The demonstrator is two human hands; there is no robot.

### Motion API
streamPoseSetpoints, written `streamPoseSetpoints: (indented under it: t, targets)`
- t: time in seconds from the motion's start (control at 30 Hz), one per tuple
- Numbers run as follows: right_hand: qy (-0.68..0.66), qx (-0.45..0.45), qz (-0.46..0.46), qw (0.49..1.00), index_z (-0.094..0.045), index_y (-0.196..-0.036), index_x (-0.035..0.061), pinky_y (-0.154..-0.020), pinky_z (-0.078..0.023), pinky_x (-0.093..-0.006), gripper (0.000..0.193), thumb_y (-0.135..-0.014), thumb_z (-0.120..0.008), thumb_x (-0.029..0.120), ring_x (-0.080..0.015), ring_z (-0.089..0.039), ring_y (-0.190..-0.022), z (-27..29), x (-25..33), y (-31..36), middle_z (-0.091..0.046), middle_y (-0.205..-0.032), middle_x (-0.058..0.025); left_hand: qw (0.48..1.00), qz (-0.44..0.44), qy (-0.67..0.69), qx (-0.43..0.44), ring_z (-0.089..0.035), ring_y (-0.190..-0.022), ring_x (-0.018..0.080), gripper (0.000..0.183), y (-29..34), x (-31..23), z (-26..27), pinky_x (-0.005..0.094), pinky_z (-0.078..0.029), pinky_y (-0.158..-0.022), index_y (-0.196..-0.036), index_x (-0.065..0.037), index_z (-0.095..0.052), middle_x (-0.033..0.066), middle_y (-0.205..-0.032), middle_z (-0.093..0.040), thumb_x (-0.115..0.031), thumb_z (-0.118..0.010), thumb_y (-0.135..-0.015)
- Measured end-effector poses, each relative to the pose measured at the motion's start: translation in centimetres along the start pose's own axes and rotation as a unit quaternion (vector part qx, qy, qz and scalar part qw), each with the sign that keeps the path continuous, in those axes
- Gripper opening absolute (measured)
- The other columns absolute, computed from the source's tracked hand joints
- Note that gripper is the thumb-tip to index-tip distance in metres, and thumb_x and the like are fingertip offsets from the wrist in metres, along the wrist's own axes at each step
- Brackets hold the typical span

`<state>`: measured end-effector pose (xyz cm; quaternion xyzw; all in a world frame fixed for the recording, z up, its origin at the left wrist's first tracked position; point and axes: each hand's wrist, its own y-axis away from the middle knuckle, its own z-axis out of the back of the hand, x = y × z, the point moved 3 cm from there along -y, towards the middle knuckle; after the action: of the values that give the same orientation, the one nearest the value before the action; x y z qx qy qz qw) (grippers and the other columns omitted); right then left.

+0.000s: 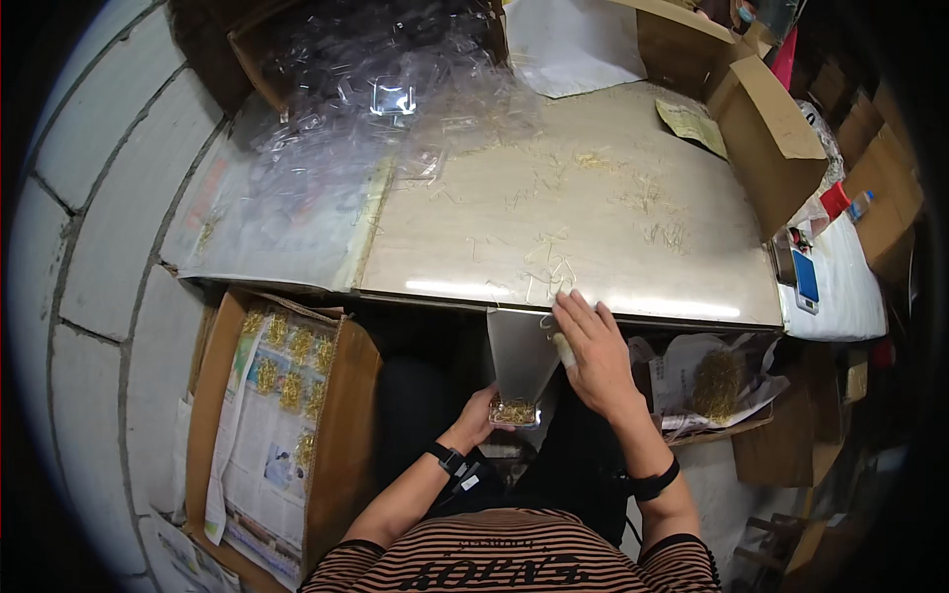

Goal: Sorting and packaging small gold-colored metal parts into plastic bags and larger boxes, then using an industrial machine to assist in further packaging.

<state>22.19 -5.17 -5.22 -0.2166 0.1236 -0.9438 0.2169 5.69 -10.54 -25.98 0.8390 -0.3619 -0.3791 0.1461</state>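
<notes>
The person's left hand (pixel 478 416), its fingers curled, gripped a small clear box (pixel 515 413) of gold-coloured wire pieces by its left side, below the table's front edge and at the lower end of a grey translucent chute (pixel 524 348). The right hand (pixel 596 353) was stretched out, palm down, its fingers extended and nearly together with their tips at the table edge; pale wrapping (pixel 564 349) covered its thumb. Whether it pressed on any piece could not be told. Just beyond the fingertips, loose bent wire pieces (pixel 550 269) lay on the table (pixel 445 237), with more scattered toward its far side.

To the person's left, a cardboard box (pixel 346 415) lined with newspaper held rows of gold-coloured bundles (pixel 290 389). To the right, beneath the table edge, a paper-lined tray (pixel 675 423) held a gold-coloured heap (pixel 719 385).

A tangle of clear plastic cases (pixel 395 94) was piled on the table's far left, while a yellowish sheet of paper (pixel 693 127) lay beside an open carton (pixel 763 138) at far right. Outside the table's right edge, a blue-topped device (pixel 806 277) rested on white sheeting (pixel 850 308). A grey block wall (pixel 99 237) stood at left.
</notes>
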Motion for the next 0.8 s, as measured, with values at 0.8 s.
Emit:
streamPoseSetpoints:
  t: [0.8]
  targets:
    - [-0.234,0.031,-0.126,0.964,-0.059,-0.108,0.0016,-0.080,-0.050,-0.0366,0.034,-0.074,-0.058,-0.002,-0.0337,-0.060,-0.094,-0.8,0.9,11.4,-0.062,-0.103,-0.0164,0.999,0.016,-0.040,0.017,-0.067,-0.075,0.0191,0.029,4.5,-1.1,-0.4,0.0255,-0.059,-0.049,-0.111,0.002,-0.052,0.0119,-0.095,-0.063,-0.020,-0.050,-0.093]
